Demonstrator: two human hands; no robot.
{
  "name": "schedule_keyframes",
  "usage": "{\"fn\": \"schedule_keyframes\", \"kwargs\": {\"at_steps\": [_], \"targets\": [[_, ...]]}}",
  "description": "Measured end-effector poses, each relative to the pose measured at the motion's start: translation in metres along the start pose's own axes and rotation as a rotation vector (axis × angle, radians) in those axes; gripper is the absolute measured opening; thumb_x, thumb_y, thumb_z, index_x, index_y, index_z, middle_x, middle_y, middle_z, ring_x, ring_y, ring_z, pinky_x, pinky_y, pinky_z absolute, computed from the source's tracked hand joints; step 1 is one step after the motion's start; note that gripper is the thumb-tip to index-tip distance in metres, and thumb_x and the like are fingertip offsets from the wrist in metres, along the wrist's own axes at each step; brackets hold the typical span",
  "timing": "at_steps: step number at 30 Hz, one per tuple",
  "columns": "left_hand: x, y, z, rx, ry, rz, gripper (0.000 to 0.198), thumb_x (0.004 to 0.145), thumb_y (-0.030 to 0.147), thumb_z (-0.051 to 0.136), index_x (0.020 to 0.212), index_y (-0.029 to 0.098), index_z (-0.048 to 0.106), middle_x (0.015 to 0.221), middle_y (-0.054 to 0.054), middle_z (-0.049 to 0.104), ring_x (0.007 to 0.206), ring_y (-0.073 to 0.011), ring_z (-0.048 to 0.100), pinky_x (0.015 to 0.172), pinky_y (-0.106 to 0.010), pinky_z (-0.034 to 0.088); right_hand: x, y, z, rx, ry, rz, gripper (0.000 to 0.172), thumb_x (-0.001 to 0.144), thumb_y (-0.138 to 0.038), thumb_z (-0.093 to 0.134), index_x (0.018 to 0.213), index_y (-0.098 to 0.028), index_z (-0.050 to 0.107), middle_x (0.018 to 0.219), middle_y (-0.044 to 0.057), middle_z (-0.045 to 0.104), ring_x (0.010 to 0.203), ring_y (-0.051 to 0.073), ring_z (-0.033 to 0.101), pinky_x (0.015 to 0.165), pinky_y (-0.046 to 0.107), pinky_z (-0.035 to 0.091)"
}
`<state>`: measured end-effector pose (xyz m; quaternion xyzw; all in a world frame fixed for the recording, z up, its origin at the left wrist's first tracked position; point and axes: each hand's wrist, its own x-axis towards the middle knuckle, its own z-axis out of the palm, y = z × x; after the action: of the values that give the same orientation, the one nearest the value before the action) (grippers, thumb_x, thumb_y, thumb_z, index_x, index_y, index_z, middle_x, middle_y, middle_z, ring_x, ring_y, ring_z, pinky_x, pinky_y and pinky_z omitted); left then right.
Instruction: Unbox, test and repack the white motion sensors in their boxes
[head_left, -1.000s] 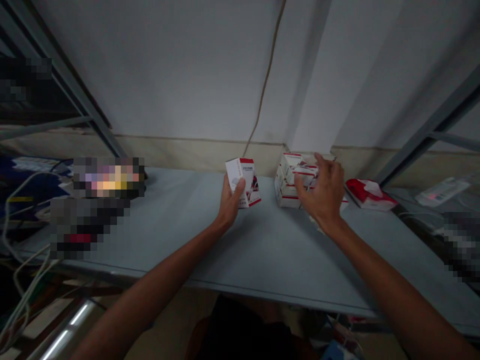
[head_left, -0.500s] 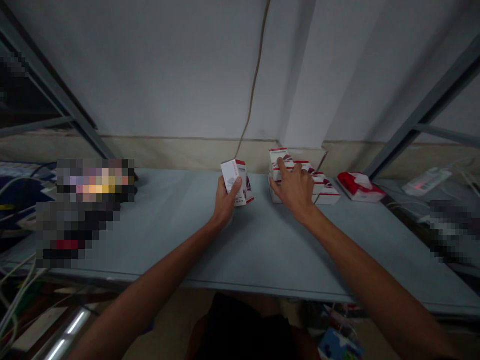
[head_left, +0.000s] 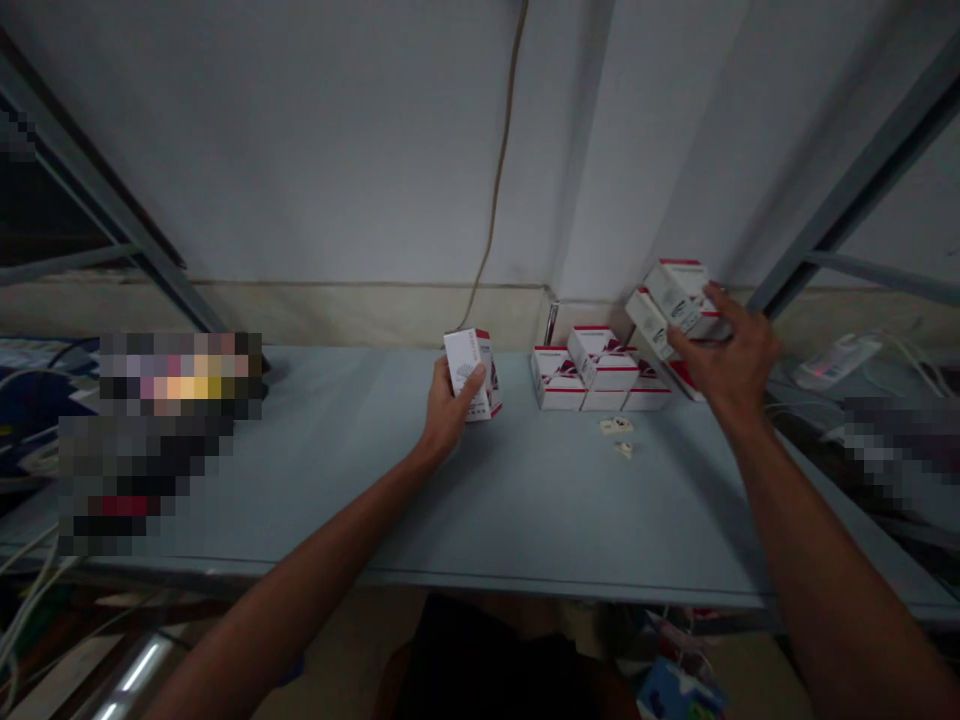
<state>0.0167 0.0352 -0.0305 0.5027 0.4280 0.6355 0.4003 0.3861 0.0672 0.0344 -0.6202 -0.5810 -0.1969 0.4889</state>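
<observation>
My left hand (head_left: 451, 400) is wrapped round a white and red box (head_left: 471, 368), held upright over the middle of the grey-blue table (head_left: 337, 430). On the right, my right hand (head_left: 731, 350) grips a white box with a red edge (head_left: 682, 290). A second, tilted box (head_left: 651, 322) is beside it, against my fingertips; whether I hold that one too I cannot tell. Several like boxes (head_left: 559, 380) stand by the wall between my hands, one of them (head_left: 602, 355) on top of the others.
Small pale pieces (head_left: 616, 426) lie in front of the boxes. A red packet (head_left: 686, 380) is partly hidden behind my right hand. Metal posts (head_left: 847, 190) slant up at both sides. A white power strip (head_left: 836, 360) and cables are at the far right.
My right hand has moved right from the stack, and boxes have gone with it. The lower boxes and small pale pieces now show. My left hand still holds its box.
</observation>
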Motion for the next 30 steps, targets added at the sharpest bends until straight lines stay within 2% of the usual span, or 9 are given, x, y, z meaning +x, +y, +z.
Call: {"fn": "schedule_keyframes", "kwargs": {"at_steps": [4, 7, 12, 18, 22, 25, 27, 29, 30], "targets": [[-0.002, -0.001, 0.001, 0.03, -0.021, -0.005, 0.06, 0.085, 0.057, 0.08, 0.126, 0.02, 0.056, 0.119, -0.01, 0.072, 0.095, -0.0206, 0.073, 0.078, -0.034, 0.063, -0.023, 0.022, 0.01, -0.015, -0.127, -0.014, 0.069, 0.083, -0.046, 0.077, 0.147, -0.022, 0.067, 0.13, 0.02, 0.073, 0.113, 0.039, 0.066, 0.101, 0.052, 0.049], [-0.003, -0.001, 0.0, 0.048, -0.034, 0.0, 0.063, 0.083, 0.056, 0.082, 0.128, 0.021, 0.055, 0.122, -0.01, 0.071, 0.098, -0.0215, 0.074, 0.081, -0.036, 0.064, -0.031, 0.017, 0.018, -0.046, -0.151, -0.021, 0.071, 0.083, -0.048, 0.076, 0.148, -0.021, 0.065, 0.136, 0.019, 0.071, 0.117, 0.04, 0.066, 0.104, 0.055, 0.049], [-0.002, 0.003, -0.001, 0.056, -0.042, 0.008, 0.064, 0.083, 0.058, 0.081, 0.129, 0.021, 0.053, 0.124, -0.012, 0.07, 0.099, -0.0228, 0.074, 0.08, -0.036, 0.064, -0.036, 0.011, 0.018, -0.099, -0.176, 0.019, 0.071, 0.084, -0.054, 0.073, 0.146, -0.02, 0.066, 0.127, 0.02, 0.073, 0.115, 0.038, 0.067, 0.104, 0.056, 0.049], [-0.004, 0.001, 0.0, 0.062, -0.058, 0.001, 0.067, 0.085, 0.058, 0.08, 0.133, 0.021, 0.052, 0.125, -0.012, 0.07, 0.1, -0.0222, 0.073, 0.08, -0.035, 0.062, -0.042, 0.002, 0.01, -0.113, -0.248, -0.021, 0.058, 0.097, -0.055, 0.054, 0.143, -0.022, 0.069, 0.123, 0.019, 0.072, 0.112, 0.035, 0.066, 0.1, 0.051, 0.051], [-0.004, -0.004, -0.001, 0.104, -0.072, 0.004, 0.073, 0.084, 0.059, 0.081, 0.14, 0.023, 0.05, 0.125, -0.012, 0.07, 0.1, -0.0236, 0.072, 0.082, -0.037, 0.061, -0.043, -0.004, 0.004, -0.171, -0.232, -0.029, 0.07, 0.094, -0.058, 0.06, 0.155, -0.024, 0.058, 0.122, 0.022, 0.069, 0.112, 0.039, 0.066, 0.096, 0.057, 0.052], [-0.001, -0.005, -0.004, 0.267, -0.045, 0.145, 0.084, 0.079, 0.058, 0.085, 0.146, 0.024, 0.048, 0.134, -0.014, 0.066, 0.107, -0.0261, 0.069, 0.091, -0.042, 0.058, -0.042, -0.018, -0.007, -0.19, 0.07, -0.116, 0.079, 0.09, -0.057, 0.066, 0.158, -0.018, 0.053, 0.133, 0.027, 0.063, 0.125, 0.047, 0.059, 0.101, 0.067, 0.046], [0.0, -0.003, -0.008, 0.443, -0.051, 0.339, 0.093, 0.075, 0.058, 0.089, 0.151, 0.024, 0.047, 0.141, -0.016, 0.062, 0.118, -0.0301, 0.064, 0.102, -0.047, 0.053, -0.042, -0.038, -0.014, -0.053, 0.279, -0.259, 0.064, 0.093, -0.05, 0.063, 0.147, -0.015, 0.062, 0.132, 0.026, 0.063, 0.128, 0.045, 0.058, 0.106, 0.067, 0.044], [0.001, 0.0, -0.011, 0.639, -0.088, 0.54, 0.099, 0.073, 0.058, 0.09, 0.155, 0.024, 0.045, 0.146, -0.016, 0.059, 0.128, -0.0344, 0.057, 0.11, -0.051, 0.046, -0.045, -0.065, -0.015, 0.23, 0.192, -0.4, 0.044, 0.099, -0.041, 0.057, 0.136, -0.021, 0.069, 0.117, 0.017, 0.07, 0.115, 0.036, 0.066, 0.1, 0.058, 0.052], [0.001, 0.001, -0.012, 0.729, -0.113, 0.623, 0.099, 0.075, 0.057, 0.089, 0.156, 0.024, 0.044, 0.146, -0.016, 0.059, 0.131, -0.0357, 0.055, 0.112, -0.052, 0.043, -0.049, -0.08, -0.012, 0.392, 0.026, -0.441, 0.04, 0.1, -0.038, 0.056, 0.136, -0.025, 0.067, 0.11, 0.012, 0.072, 0.103, 0.03, 0.069, 0.096, 0.053, 0.056]]}}
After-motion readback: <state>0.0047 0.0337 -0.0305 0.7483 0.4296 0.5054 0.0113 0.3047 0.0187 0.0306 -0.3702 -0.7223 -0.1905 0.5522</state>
